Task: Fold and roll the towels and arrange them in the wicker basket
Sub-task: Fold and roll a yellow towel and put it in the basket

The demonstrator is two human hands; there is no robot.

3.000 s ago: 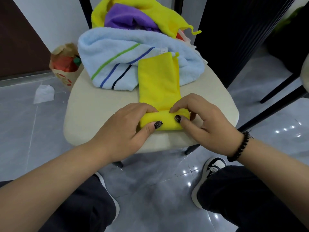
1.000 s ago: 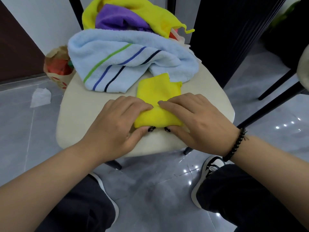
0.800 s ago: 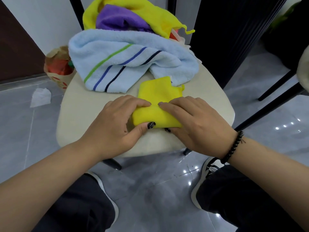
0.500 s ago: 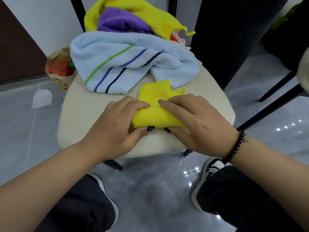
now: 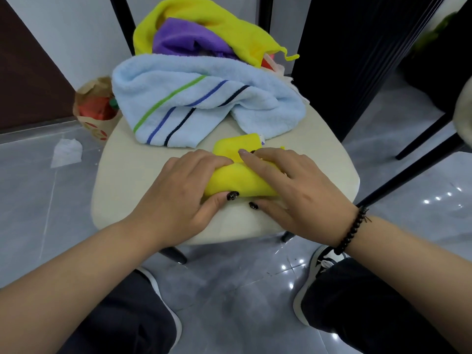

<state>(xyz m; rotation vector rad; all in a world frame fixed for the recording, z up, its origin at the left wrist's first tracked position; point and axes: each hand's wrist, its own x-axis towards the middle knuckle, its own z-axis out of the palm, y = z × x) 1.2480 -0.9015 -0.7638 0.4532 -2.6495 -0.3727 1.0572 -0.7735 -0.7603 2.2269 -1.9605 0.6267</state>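
A small yellow towel (image 5: pixel 236 180) lies almost fully rolled on the cream chair seat (image 5: pixel 132 175); only a short flat end sticks out on the far side. My left hand (image 5: pixel 178 190) grips the roll's left end, thumb under its near edge. My right hand (image 5: pixel 291 185) holds the right end, fingers laid over the top and thumb below. Behind the roll a light blue striped towel (image 5: pixel 199 103) lies crumpled. Farther back a purple towel (image 5: pixel 189 39) sits wrapped in a larger yellow towel (image 5: pixel 229 24). No wicker basket is in view.
A paper bag (image 5: pixel 95 108) with red contents stands on the grey tiled floor left of the chair, with a crumpled white tissue (image 5: pixel 67 152) near it. Dark chair legs (image 5: pixel 419 159) slant at the right. My knees and shoes are below the seat's front edge.
The yellow towel has been rolled away from me, from a long flat strip to a thick roll with a short end left. Both hands have moved forward with it.
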